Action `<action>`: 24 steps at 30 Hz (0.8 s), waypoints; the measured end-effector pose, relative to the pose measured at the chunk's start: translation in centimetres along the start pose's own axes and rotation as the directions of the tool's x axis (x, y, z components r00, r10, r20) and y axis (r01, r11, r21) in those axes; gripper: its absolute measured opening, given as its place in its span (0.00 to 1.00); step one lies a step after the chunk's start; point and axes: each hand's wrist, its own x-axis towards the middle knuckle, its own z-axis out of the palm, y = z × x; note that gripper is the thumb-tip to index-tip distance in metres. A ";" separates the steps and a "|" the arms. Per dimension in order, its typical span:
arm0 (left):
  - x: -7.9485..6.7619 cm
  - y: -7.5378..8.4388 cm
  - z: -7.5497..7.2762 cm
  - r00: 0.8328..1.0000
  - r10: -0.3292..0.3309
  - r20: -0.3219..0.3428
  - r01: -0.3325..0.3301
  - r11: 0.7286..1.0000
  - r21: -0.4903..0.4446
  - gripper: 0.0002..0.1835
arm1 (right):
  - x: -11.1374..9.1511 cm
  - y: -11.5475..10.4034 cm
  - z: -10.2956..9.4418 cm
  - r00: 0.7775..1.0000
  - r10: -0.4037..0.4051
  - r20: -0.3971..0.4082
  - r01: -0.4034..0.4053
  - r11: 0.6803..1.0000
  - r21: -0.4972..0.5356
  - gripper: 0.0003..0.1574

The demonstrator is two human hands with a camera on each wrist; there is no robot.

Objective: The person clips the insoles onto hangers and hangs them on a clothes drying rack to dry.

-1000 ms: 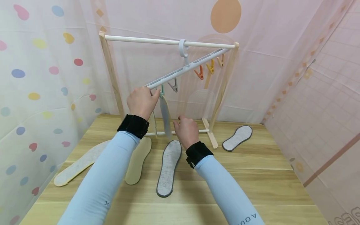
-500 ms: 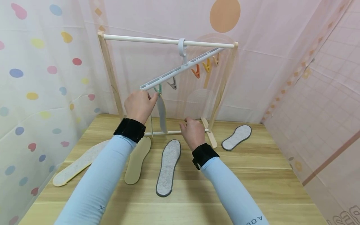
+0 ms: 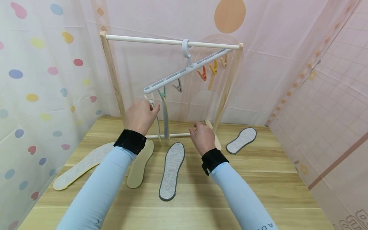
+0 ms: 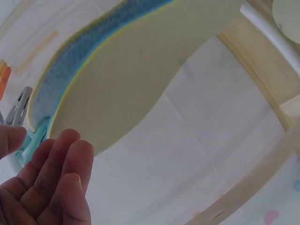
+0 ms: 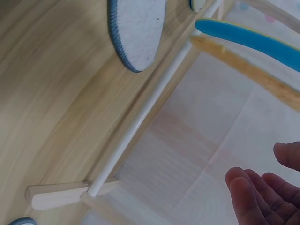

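Observation:
My left hand (image 3: 141, 117) is just below the low left end of a pale blue clip hanger (image 3: 178, 74). Its thumb and fingers stand apart in the left wrist view, nothing between them. Beside it a white clip (image 3: 151, 101) carries a thin insole (image 3: 158, 129), whose cream face fills the upper left wrist view. From the green clip (image 3: 162, 94) hangs another insole (image 3: 165, 119), grey-blue with a yellow edge. My right hand (image 3: 203, 138) hovers near the rack's lower right, fingers loosely bent and holding nothing.
The hanger hooks over the white rail (image 3: 143, 40) of a wooden rack, its right end raised. Grey (image 3: 179, 86), orange (image 3: 203, 75) and yellow (image 3: 213, 67) clips hang along it. Several insoles lie on the table, including a beige one (image 3: 141, 163) and a dark-edged grey one (image 3: 172, 172).
My left hand has dropped away from the hanger's end, uncovering the white clip and its insole. My right hand has drifted right, away from the hanging insoles.

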 end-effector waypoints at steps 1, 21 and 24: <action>-0.2 -0.1 0.1 1.000 0.003 0.004 -0.003 1.000 -0.001 0.32 | -0.1 0.2 0.0 1.000 -0.001 -0.002 0.001 1.000 0.002 0.17; -3.9 -2.5 2.3 0.986 0.008 0.164 -0.018 0.998 0.060 0.33 | -1.1 3.1 -0.2 0.996 0.068 0.063 -0.063 0.995 -0.075 0.15; -4.3 -2.6 2.6 0.971 -0.009 0.240 -0.013 0.996 0.090 0.32 | -1.2 3.8 -0.4 0.995 0.075 0.072 -0.068 0.993 -0.092 0.14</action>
